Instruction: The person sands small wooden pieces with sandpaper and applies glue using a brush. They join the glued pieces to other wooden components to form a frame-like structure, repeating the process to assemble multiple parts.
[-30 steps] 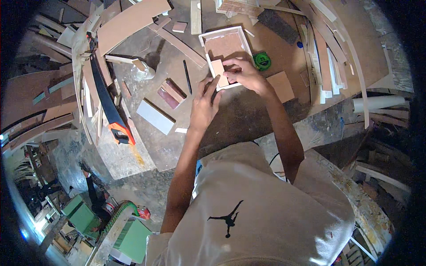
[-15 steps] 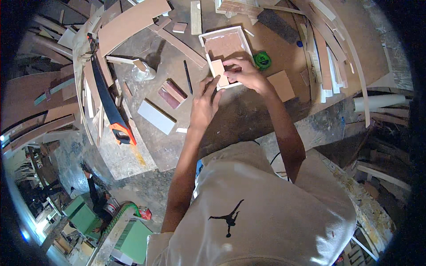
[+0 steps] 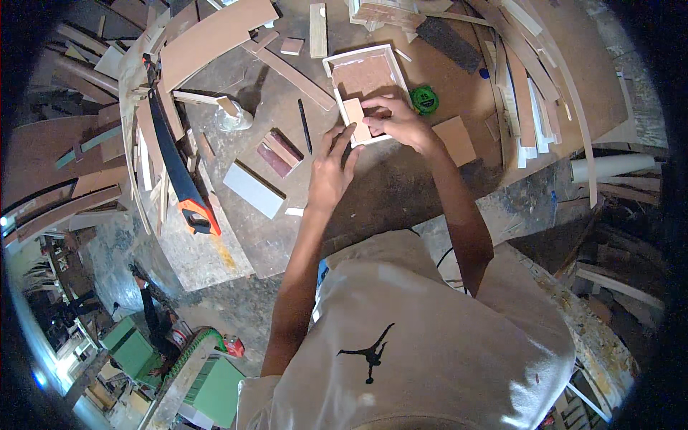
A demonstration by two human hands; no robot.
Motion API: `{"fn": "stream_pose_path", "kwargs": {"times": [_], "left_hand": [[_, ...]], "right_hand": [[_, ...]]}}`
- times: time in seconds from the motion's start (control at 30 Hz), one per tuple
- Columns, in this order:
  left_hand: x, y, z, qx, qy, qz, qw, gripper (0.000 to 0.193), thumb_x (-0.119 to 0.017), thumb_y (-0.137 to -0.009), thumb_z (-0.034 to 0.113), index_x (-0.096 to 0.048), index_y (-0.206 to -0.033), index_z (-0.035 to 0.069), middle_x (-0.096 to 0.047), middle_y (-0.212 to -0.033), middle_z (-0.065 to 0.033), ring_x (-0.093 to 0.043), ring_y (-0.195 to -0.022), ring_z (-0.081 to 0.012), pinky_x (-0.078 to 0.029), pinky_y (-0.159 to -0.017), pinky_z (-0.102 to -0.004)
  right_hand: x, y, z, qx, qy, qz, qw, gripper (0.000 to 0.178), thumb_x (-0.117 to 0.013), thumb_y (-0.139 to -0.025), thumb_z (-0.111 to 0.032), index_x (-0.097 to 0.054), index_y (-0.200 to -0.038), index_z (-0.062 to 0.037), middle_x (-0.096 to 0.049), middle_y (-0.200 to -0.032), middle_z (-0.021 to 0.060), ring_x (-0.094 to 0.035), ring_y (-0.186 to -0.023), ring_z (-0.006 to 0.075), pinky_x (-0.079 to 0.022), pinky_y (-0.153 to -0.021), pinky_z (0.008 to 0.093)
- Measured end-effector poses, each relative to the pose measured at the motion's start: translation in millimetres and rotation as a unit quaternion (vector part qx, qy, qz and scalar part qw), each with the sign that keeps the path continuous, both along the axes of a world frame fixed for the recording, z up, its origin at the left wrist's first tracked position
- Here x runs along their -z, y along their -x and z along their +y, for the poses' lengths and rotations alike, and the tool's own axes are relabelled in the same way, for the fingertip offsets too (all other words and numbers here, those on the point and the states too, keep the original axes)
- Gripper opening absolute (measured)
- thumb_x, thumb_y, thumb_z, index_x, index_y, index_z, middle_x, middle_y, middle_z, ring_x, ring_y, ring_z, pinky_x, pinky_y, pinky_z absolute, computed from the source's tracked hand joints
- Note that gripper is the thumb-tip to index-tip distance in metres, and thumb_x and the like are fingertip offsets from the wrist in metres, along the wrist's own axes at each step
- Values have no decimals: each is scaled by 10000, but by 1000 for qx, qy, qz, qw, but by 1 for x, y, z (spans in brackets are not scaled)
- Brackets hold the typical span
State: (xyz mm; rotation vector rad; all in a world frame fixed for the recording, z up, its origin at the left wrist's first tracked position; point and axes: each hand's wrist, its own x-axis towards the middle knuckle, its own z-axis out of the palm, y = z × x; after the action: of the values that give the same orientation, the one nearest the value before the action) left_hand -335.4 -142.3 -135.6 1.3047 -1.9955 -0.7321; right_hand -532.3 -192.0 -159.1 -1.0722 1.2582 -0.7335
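Observation:
A shallow wooden box (image 3: pixel 398 68) with pale walls and a reddish-brown bottom sits on the workbench in front of me. At its near left corner stands a small light-brown wooden block (image 3: pixel 355 113), lying along the inside of the left wall. My right hand (image 3: pixel 398 123) reaches into the near end of the box, its bent fingers closed against the block's right side. From the left, my left hand (image 3: pixel 331 170) grips the near left corner of the box, with fingertips touching the wall and the block's edge. The right fingertips are partly hidden.
Right of the box lie a green tape measure (image 3: pixel 425 99) and a square brown board (image 3: pixel 456 140). To the left are a black pen (image 3: pixel 305 125), a white-faced block (image 3: pixel 253 188), a reddish block (image 3: pixel 279 153), a glass jar (image 3: pixel 234 117) and a handsaw (image 3: pixel 172 148). Wood strips (image 3: pixel 527 100) line the right.
Both hands keep their hold at the block and box corner. The whole view has shifted very slightly; nothing else has visibly moved.

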Motion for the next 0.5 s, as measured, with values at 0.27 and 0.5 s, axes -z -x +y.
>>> {"fn": "stream_pose_path", "kwargs": {"times": [0.27,0.5], "left_hand": [[0,1,1,-7,-13,4,1000,439,-696,-867,143,-589,-1291,108,-558,-1246,-167,-606,-1089,-386,-530,-875,-463],[3,0,1,-5,2,9,1000,425,-699,-859,129,-602,-1271,82,-570,-1223,-163,-610,-1075,-380,-527,-864,-451]], "right_hand": [[6,1,-1,-3,6,-8,1000,357,-685,-875,-60,-588,-1212,8,-666,-848,98,-620,-713,128,-539,-643,277],[10,-1,0,7,20,-30,999,342,-687,-871,-54,-595,-1192,18,-661,-820,87,-610,-693,120,-535,-632,269]]}}
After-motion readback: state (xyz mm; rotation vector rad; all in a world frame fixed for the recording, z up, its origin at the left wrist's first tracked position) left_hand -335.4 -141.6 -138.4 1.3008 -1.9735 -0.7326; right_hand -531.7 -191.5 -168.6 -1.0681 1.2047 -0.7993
